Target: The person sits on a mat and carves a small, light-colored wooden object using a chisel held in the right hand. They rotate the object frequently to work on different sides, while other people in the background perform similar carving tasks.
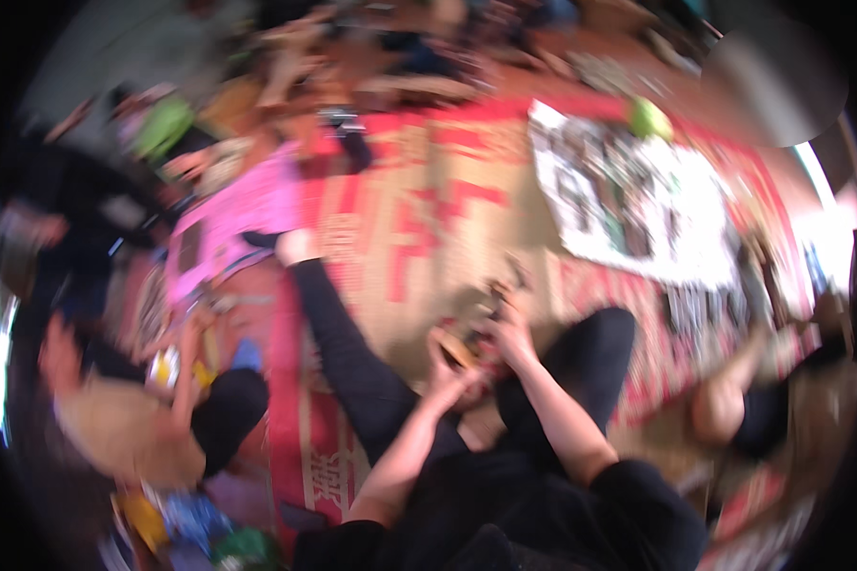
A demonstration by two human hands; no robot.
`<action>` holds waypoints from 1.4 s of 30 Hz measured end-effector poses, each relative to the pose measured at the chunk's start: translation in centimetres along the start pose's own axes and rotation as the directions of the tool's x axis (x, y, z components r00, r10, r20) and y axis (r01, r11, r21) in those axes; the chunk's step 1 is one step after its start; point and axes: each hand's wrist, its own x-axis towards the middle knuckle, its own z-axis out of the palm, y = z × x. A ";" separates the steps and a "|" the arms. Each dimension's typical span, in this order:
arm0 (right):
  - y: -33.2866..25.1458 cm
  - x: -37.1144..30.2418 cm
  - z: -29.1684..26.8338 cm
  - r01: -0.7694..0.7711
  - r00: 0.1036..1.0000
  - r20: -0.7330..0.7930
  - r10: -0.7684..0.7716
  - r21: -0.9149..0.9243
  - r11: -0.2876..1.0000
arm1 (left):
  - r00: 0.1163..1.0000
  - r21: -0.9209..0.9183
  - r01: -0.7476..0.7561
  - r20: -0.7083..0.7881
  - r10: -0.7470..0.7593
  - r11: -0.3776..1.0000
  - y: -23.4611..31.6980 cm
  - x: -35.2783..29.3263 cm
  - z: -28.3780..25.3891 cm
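Note:
I sit on a red and tan patterned mat (448, 224), one leg stretched out and the other bent. In front of my lap, my left hand (440, 373) is closed around a small orange-tan piece with a dark face (459, 350). Close beside it, my right hand (514, 333) grips a thin dark object (497, 297) that points up and away from me. Motion blur hides what kind of thing each one is. The hands are near each other; whether the two pieces touch, I cannot tell.
A white sheet (567, 214) with many dark items lies ahead on the right, a round green object (649, 119) at its far edge. Pink sheets (267, 195) lie ahead on the left. Other people sit close on both sides and along the far edge. Colourful bags (195, 519) are at lower left.

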 end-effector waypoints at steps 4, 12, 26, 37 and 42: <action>0.6 -0.5 0.2 -0.015 1.000 0.015 0.016 -0.081 0.997 | 0.993 0.063 0.112 0.018 -0.114 0.992 1.8 -0.4 -0.4; 0.2 -1.0 -0.4 0.008 0.984 -0.169 -0.059 -0.287 0.958 | 0.997 0.160 0.063 0.044 -0.070 0.985 1.1 -0.4 -0.6; -0.3 -1.5 0.7 0.006 0.999 -0.041 -0.008 -0.051 0.999 | 0.992 0.088 0.130 -0.002 -0.130 0.988 1.3 -0.4 -0.5; -0.8 -1.4 1.4 0.028 0.998 -0.054 -0.038 -0.172 0.985 | 0.991 0.078 0.136 -0.015 -0.135 0.988 2.3 -0.5 -0.1; -0.4 -0.5 0.0 0.023 0.994 -0.097 -0.049 -0.248 0.969 | 0.995 0.059 0.099 0.017 -0.100 0.993 3.4 -0.9 0.3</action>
